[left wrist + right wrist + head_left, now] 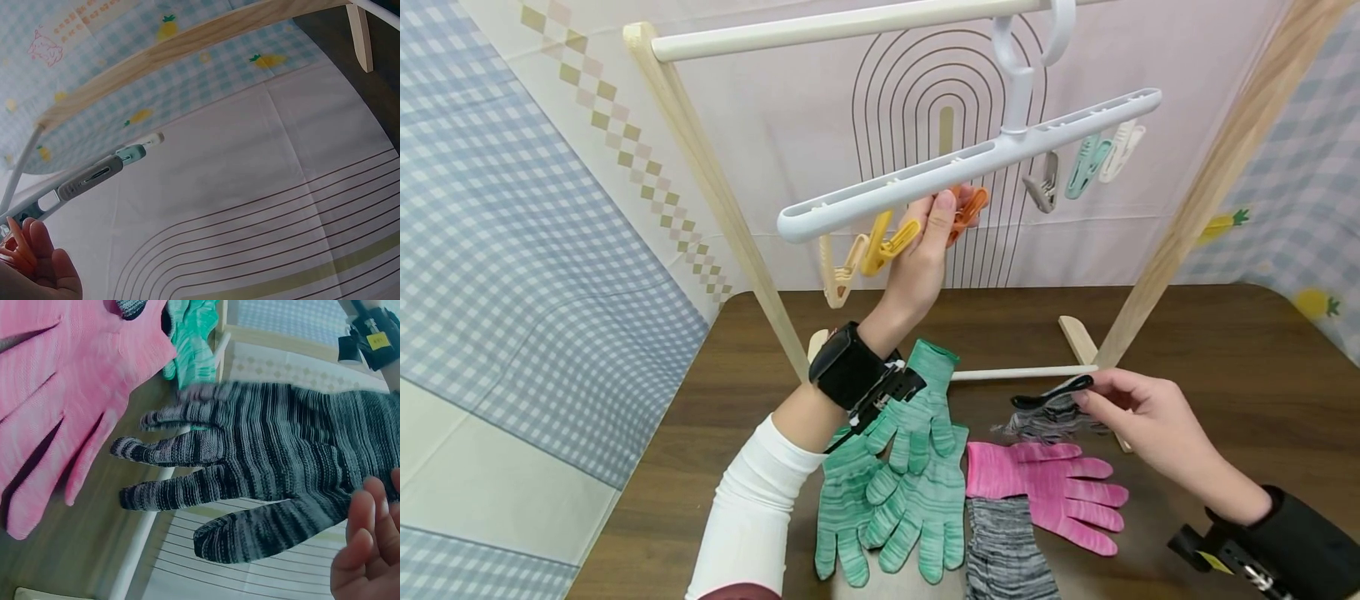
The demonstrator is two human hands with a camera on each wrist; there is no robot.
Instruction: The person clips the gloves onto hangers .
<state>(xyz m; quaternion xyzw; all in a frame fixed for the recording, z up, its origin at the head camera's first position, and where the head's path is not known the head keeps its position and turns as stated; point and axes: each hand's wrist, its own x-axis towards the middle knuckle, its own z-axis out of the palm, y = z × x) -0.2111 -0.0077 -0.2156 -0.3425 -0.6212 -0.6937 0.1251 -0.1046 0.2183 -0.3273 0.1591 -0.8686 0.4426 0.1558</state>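
Just under the white hanger bar (pixel 910 179), my left hand (pixel 925 233) grips the orange clothespin (pixel 967 215). The same orange clothespin (pixel 17 247) shows at the lower left of the left wrist view, partly covered by the fingers. My right hand (pixel 1157 417) pinches a black-and-grey striped knit glove (pixel 269 444) by its cuff. In the right wrist view the glove's fingers stretch left in the air; in the head view its black cuff edge faces up. Beneath it lies a pink glove (pixel 1060 487) on the table.
Yellow (pixel 887 242) and beige clothespins (pixel 841 271) hang left of the left hand; grey (pixel 1042 182), teal (pixel 1087 167) and white ones (pixel 1122 152) hang to the right. Several green gloves (pixel 917 475) and another grey glove (pixel 1011 550) lie on the table (pixel 685 467). A wooden rack (pixel 715 183) carries the hanger.
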